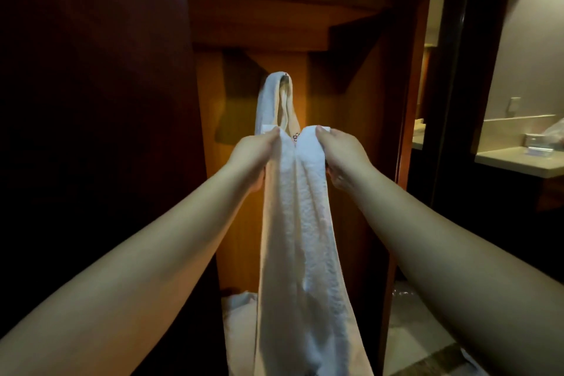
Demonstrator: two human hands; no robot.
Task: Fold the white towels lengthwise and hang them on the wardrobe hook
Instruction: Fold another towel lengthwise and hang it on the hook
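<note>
A long white towel (305,238) hangs straight down in front of me, folded into a narrow strip. My left hand (251,156) grips its top left corner and my right hand (343,156) grips its top right corner, both held at about the same height. Behind my hands another white towel (274,101) is draped over the wardrobe hook (286,77) on the back panel of the open wardrobe. Only a dark tip of the hook shows above that towel.
The wardrobe has a wooden shelf (274,18) above the hook and a dark door (91,101) at the left. More white cloth (238,305) lies on the wardrobe floor. At the right, a doorway opens onto a bathroom counter (518,162).
</note>
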